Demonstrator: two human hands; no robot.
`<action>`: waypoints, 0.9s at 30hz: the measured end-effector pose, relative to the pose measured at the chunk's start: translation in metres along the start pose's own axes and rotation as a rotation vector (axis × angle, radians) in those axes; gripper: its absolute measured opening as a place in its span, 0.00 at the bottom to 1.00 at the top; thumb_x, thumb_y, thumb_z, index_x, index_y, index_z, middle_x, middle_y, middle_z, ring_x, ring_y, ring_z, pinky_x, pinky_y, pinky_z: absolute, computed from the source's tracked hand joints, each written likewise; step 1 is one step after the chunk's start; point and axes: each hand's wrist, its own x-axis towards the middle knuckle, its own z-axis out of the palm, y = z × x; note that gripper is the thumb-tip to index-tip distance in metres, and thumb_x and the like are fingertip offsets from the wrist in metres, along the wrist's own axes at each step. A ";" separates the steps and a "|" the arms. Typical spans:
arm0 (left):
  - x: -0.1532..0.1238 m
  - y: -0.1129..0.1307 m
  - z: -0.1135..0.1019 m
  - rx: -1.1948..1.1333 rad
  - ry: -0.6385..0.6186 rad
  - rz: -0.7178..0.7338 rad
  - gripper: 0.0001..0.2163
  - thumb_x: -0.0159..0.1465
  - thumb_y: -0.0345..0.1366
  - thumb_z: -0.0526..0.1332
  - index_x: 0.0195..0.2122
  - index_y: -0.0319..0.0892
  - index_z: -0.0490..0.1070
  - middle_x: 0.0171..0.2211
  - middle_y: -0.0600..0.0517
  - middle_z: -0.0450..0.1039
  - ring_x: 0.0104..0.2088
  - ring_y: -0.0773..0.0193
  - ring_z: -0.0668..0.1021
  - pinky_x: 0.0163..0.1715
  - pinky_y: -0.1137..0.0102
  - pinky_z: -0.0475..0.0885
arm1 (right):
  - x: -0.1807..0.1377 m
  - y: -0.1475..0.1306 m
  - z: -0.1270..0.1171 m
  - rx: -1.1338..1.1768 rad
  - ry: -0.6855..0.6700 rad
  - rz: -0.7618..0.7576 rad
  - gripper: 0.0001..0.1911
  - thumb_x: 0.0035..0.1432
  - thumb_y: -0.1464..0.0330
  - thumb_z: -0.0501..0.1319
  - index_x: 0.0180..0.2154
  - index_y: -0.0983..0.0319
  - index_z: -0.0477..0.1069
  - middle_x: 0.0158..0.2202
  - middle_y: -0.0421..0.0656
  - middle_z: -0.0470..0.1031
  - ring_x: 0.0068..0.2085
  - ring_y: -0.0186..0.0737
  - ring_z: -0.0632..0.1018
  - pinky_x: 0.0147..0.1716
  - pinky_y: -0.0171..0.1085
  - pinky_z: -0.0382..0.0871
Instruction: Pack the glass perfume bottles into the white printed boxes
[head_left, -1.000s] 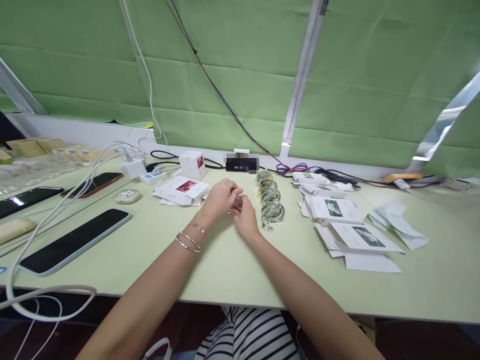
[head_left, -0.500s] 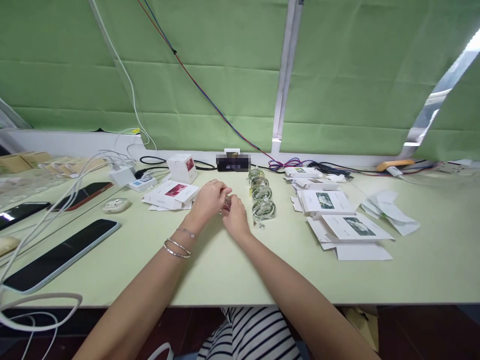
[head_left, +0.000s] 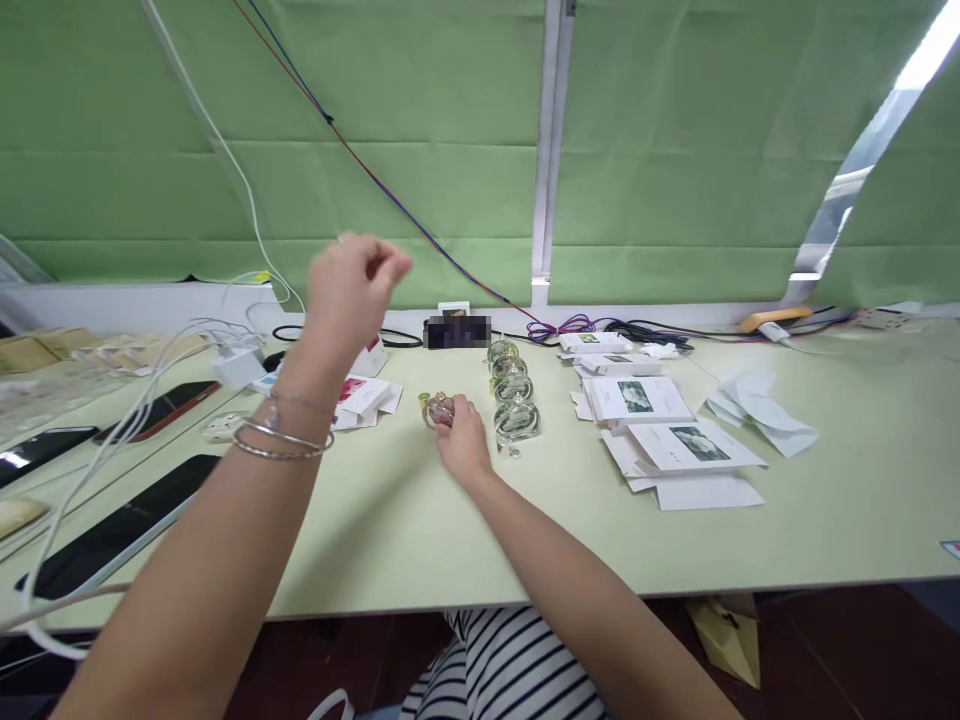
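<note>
A rounded, pinkish glass bottle [head_left: 436,411] sits in the right hand [head_left: 465,442], fingers curled. Above-left of it, the left hand [head_left: 349,288] bunches closed, contents unclear.

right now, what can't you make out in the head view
In the head view:
Left hand: its curl and blur hide whether it holds anything.
Pinkish glass bottle: right side hidden by the right hand.
Upright white box: left part hidden behind the left wrist.
Black display: pixelated, so unreadable.
Nearest flat white carton: print too small.
Card: cut off by the right edge.
</note>
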 end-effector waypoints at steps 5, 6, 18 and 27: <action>-0.056 -0.053 0.065 -0.049 -0.346 -0.140 0.10 0.57 0.38 0.57 0.37 0.42 0.74 0.36 0.51 0.77 0.36 0.61 0.76 0.42 0.66 0.69 | -0.002 0.001 0.000 -0.001 0.086 0.048 0.14 0.50 0.76 0.56 0.40 0.61 0.60 0.41 0.47 0.68 0.44 0.46 0.70 0.42 0.42 0.62; -0.067 -0.063 0.078 -0.063 -0.399 -0.151 0.10 0.56 0.37 0.58 0.37 0.41 0.74 0.37 0.50 0.77 0.37 0.60 0.76 0.43 0.66 0.69 | -0.002 0.001 0.000 -0.001 0.099 0.053 0.14 0.50 0.76 0.55 0.40 0.61 0.60 0.41 0.47 0.68 0.44 0.47 0.70 0.42 0.42 0.62; -0.097 -0.089 0.126 0.117 -0.791 -0.048 0.10 0.56 0.31 0.55 0.35 0.44 0.75 0.40 0.48 0.74 0.40 0.60 0.75 0.41 0.72 0.67 | 0.002 -0.006 0.005 -0.056 0.208 0.106 0.20 0.49 0.79 0.53 0.45 0.64 0.61 0.47 0.54 0.65 0.49 0.52 0.66 0.47 0.46 0.59; -0.069 -0.099 0.159 0.120 -0.818 -0.196 0.06 0.52 0.28 0.59 0.27 0.39 0.75 0.31 0.42 0.76 0.35 0.57 0.77 0.36 0.70 0.68 | 0.079 -0.021 0.029 -0.088 0.240 0.382 0.18 0.50 0.78 0.54 0.45 0.64 0.64 0.47 0.57 0.62 0.49 0.53 0.65 0.46 0.46 0.59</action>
